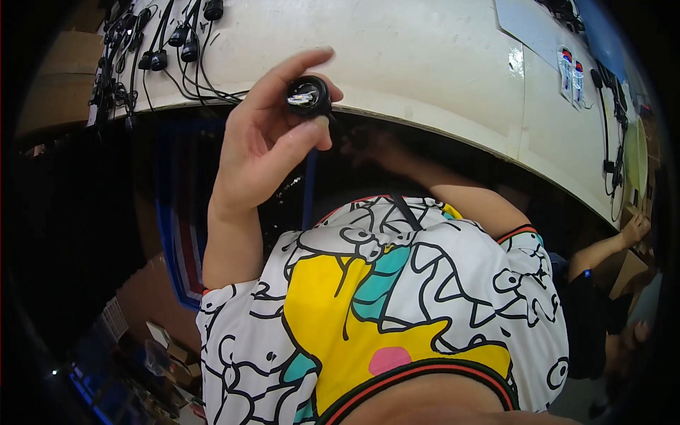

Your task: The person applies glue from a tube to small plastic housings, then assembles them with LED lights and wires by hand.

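Observation:
My left hand (273,142) is raised at the table's front edge, its fingers closed round a black cylindrical cable end (307,95). The round open face of that piece is turned up, and bright metallic parts glint inside it. Its thumb presses from the near side, while the index finger arches over the far side. My right hand (368,145) is low in the shadow below the table edge, to the right of the left hand. Darkness and blur hide its fingers, so what it holds cannot be made out.
A white table (425,64) curves across the top. Black cables with cylindrical ends (190,48) lie at its far left; more black cables (615,120) are at the right, near two small packets (571,74). Another person's arm (609,248) reaches in at the right.

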Demonstrator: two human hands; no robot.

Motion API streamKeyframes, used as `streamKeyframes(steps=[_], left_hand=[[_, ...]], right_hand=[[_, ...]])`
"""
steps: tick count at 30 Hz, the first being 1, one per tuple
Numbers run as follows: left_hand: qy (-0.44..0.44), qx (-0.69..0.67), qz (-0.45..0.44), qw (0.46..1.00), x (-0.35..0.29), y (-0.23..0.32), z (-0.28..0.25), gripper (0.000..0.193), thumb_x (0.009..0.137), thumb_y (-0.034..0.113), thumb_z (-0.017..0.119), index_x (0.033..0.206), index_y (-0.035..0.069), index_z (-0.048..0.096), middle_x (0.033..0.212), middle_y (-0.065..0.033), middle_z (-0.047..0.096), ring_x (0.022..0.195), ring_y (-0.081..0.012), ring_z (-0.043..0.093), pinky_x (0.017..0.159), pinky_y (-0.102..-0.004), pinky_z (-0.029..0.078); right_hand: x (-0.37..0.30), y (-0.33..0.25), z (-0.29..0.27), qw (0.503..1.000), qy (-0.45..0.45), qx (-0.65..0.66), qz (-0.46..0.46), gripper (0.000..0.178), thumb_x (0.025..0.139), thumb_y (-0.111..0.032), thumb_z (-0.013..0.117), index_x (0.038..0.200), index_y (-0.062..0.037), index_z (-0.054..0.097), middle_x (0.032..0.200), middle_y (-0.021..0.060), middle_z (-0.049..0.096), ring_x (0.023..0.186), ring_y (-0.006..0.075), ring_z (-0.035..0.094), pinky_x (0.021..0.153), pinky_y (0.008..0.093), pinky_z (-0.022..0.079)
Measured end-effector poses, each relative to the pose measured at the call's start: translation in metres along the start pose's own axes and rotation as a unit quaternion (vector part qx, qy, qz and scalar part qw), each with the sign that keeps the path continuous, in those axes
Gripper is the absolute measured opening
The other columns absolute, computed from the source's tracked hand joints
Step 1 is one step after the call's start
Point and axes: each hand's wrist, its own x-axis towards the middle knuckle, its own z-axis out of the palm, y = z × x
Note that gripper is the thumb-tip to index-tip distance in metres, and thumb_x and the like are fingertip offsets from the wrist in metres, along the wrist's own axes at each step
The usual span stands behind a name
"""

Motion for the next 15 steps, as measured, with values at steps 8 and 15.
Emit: streamKeyframes(steps=[8, 15], left_hand=[[0.041, 0.078, 0.011, 0.996, 0.005, -0.007, 0.004, 0.032, 0.067, -0.007, 0.063, 0.096, -0.001, 0.053, 0.091, -0.0101, 0.057, 0.072, -0.0080, 0.054, 0.060, -0.0169, 0.048], [-0.030, 0.148, -0.017, 0.988, 0.007, -0.013, -0.001, 0.038, 0.063, -0.006, 0.064, 0.098, -0.001, 0.051, 0.090, -0.0087, 0.054, 0.071, -0.0100, 0.053, 0.061, -0.0175, 0.045]], right_hand=[[-0.001, -0.018, -0.010, 0.966, 0.118, -0.228, 0.016, 0.034, 0.079, -0.016, 0.055, 0.109, -0.0018, 0.048, 0.099, 0.0135, 0.058, 0.084, 0.0201, 0.059, 0.075, 0.0302, 0.046], [0.008, 0.004, -0.038, 0.911, 0.143, -0.386, 0.035, 0.038, 0.073, -0.035, 0.061, 0.100, -0.0079, 0.057, 0.100, 0.0099, 0.058, 0.099, 0.0230, 0.052, 0.088, 0.0370, 0.037]])
